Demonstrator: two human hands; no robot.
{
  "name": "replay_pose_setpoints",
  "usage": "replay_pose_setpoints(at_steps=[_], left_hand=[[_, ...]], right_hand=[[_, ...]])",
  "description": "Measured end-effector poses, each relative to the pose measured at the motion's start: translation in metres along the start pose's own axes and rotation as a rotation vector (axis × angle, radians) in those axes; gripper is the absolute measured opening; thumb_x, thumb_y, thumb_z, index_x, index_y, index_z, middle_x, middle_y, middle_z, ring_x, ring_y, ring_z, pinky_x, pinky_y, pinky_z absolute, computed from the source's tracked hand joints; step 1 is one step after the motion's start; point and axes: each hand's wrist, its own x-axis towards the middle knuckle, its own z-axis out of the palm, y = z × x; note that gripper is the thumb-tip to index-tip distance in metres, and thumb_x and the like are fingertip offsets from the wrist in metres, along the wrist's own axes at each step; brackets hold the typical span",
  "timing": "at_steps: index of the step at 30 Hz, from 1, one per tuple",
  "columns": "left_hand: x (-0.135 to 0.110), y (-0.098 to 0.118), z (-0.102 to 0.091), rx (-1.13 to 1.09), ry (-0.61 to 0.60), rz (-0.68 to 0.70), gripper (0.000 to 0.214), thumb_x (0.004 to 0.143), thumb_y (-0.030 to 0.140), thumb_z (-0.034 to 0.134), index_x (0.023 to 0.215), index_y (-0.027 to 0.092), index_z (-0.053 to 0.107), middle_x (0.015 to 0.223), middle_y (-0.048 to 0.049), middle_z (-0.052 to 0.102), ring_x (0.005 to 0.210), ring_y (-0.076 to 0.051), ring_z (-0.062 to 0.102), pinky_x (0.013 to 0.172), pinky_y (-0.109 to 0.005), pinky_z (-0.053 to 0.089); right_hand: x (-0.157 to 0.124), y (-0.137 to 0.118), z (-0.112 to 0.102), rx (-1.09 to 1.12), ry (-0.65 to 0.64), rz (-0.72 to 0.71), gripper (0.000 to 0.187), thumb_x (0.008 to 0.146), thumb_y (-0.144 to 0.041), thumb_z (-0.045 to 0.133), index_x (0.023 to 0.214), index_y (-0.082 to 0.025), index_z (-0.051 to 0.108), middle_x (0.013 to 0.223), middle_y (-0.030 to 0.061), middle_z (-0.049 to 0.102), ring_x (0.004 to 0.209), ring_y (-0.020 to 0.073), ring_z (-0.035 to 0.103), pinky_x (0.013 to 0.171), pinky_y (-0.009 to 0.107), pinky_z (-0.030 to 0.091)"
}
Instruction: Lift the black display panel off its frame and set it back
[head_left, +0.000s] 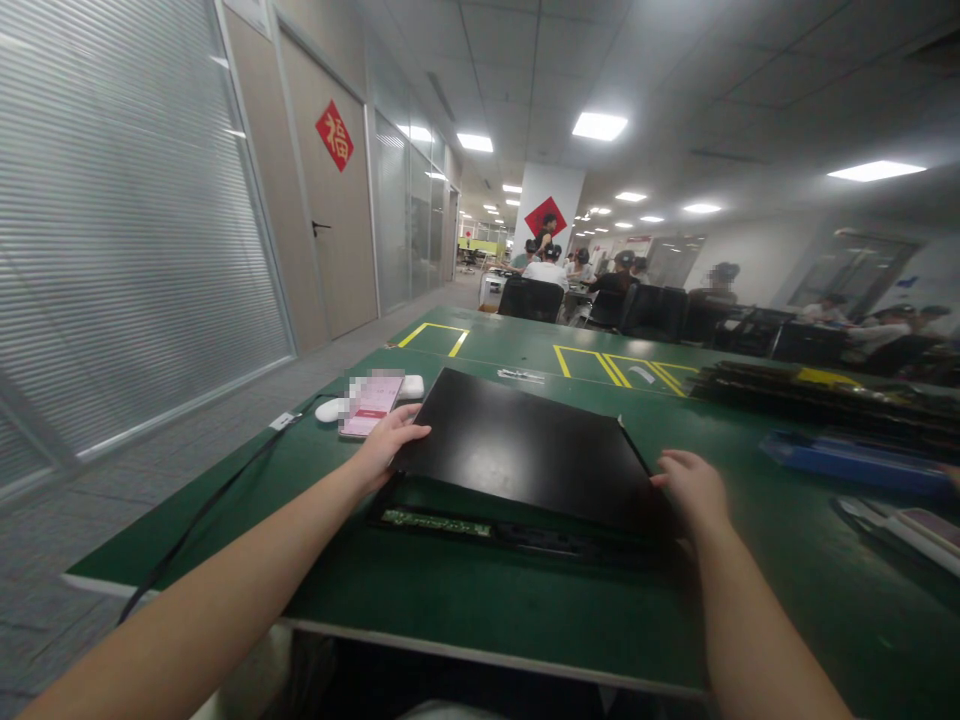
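A flat black LCD screen panel [517,445] is tilted over the green table, its far edge higher in view than its near edge. My left hand [386,445] grips the panel's left edge, with the thumb on top and the other fingers partly hidden. On the right edge, my right hand [694,485] holds the panel with curled fingers; its fingertips are partly hidden. Below the panel's near edge runs a narrow strip with a green circuit board [439,523] and dark parts. Whether this strip is joined to the panel I cannot tell.
A phone [371,405], a white mouse-like object [330,410] and a black cable [217,495] lie on the left. Stacked dark panels [832,405], a blue tray [847,462] and another device [900,525] are on the right. Yellow tape [600,365] marks the green table [510,610]. People sit beyond.
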Motion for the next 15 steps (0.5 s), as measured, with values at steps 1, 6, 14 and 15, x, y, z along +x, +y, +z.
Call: replay_pose_setpoints(at_steps=[1,6,14,15], left_hand=[[0.002,-0.002,-0.001,-0.001,0.0,0.0,0.049,0.06,0.009,0.079,0.107,0.013,0.066,0.084,-0.0074,0.077,0.068,-0.022,0.073,0.064,-0.03,0.057],[0.009,-0.009,-0.008,-0.001,-0.001,-0.003,0.049,0.059,0.009,0.08,0.106,0.013,0.067,0.081,-0.007,0.077,0.065,-0.021,0.072,0.062,-0.029,0.056],[0.014,-0.014,-0.013,0.0,-0.007,-0.024,0.05,0.059,0.01,0.081,0.107,0.014,0.066,0.08,-0.0069,0.076,0.064,-0.021,0.072,0.062,-0.03,0.056],[0.014,-0.014,-0.013,-0.002,-0.008,-0.025,0.051,0.059,0.01,0.081,0.107,0.014,0.066,0.08,-0.0068,0.076,0.064,-0.021,0.072,0.062,-0.03,0.056]], right_hand=[[-0.001,-0.001,0.0,-0.023,-0.003,-0.002,0.043,0.074,-0.036,0.057,0.113,-0.022,0.069,0.074,0.0072,0.075,0.077,0.0285,0.071,0.066,0.037,0.049],[-0.008,-0.01,-0.003,-0.12,-0.01,-0.021,0.04,0.075,-0.034,0.056,0.112,-0.024,0.069,0.076,0.0064,0.075,0.085,0.0295,0.07,0.071,0.038,0.048],[-0.01,-0.014,-0.001,-0.269,-0.009,-0.093,0.036,0.076,-0.034,0.057,0.107,-0.026,0.073,0.078,0.0075,0.074,0.083,0.029,0.069,0.071,0.037,0.049],[-0.01,-0.014,0.0,-0.277,-0.001,-0.098,0.035,0.075,-0.034,0.057,0.106,-0.026,0.073,0.079,0.0079,0.074,0.084,0.0292,0.069,0.072,0.038,0.049]])
